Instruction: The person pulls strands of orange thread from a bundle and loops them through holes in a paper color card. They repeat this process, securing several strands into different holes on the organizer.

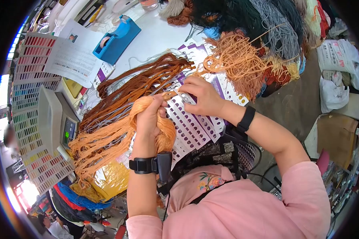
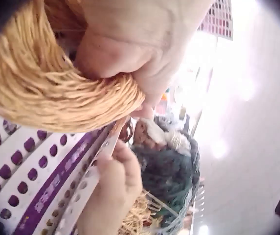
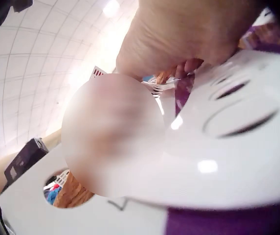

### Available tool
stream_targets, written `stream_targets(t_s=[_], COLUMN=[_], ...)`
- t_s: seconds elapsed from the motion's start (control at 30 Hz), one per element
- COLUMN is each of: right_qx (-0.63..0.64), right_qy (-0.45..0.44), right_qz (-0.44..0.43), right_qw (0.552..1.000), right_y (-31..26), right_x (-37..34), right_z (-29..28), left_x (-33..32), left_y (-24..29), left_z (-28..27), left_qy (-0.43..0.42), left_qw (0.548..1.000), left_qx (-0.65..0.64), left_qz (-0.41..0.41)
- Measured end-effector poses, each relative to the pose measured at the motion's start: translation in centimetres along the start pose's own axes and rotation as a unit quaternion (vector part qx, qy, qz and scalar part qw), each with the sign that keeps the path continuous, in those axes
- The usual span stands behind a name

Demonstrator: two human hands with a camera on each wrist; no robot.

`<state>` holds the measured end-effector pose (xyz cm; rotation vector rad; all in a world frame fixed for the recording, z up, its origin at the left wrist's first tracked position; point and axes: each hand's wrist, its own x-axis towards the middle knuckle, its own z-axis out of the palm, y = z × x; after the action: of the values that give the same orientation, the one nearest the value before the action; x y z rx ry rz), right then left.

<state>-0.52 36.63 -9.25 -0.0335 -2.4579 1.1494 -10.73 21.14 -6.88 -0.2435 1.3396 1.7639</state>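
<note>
A thick hank of light orange yarn [image 1: 165, 129] is looped over the left hand [image 1: 147, 119], whose fingers curl round it; the left wrist view shows the yarn [image 2: 56, 98] hanging in a broad bundle below that hand [image 2: 130, 44]. Just right of it, the right hand [image 1: 205, 97] pinches the edge of a white card with punched holes [image 1: 183, 129]. In the left wrist view the right hand [image 2: 113, 188] has thumb and fingers on the card strip [image 2: 88, 181]. The right wrist view has the card [image 3: 247, 161] close up, with the right hand [image 3: 179, 39] above it.
Brown and rust yarns [image 1: 143, 75] lie across the table, with a tangled orange heap [image 1: 239, 55] and dark green yarn [image 1: 227, 16] beyond. A blue tape dispenser [image 1: 117, 40], a printed sheet [image 1: 73, 59], a scale [image 1: 54, 119] and colour charts [image 1: 32, 79] stand at the left.
</note>
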Motion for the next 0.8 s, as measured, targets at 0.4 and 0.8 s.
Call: stream_targets(t_s=[0.4,0.8], right_qx=[-0.008,-0.062], right_qy=[0.024,-0.047], right_qz=[-0.01,0.071], right_qw=[1.0,0.994], right_y=[0.9,-0.3], right_x=[0.2,0.7], right_z=[0.9,1.3], left_x=[-2.1,-4.7], left_y=[1.9,5.8], left_z=[0.2,-3.6], left_qy=[-0.198,0.073], left_qw=[0.965,0.991], left_qx=[-0.153,0.11], left_qz=[-0.076,-0.034])
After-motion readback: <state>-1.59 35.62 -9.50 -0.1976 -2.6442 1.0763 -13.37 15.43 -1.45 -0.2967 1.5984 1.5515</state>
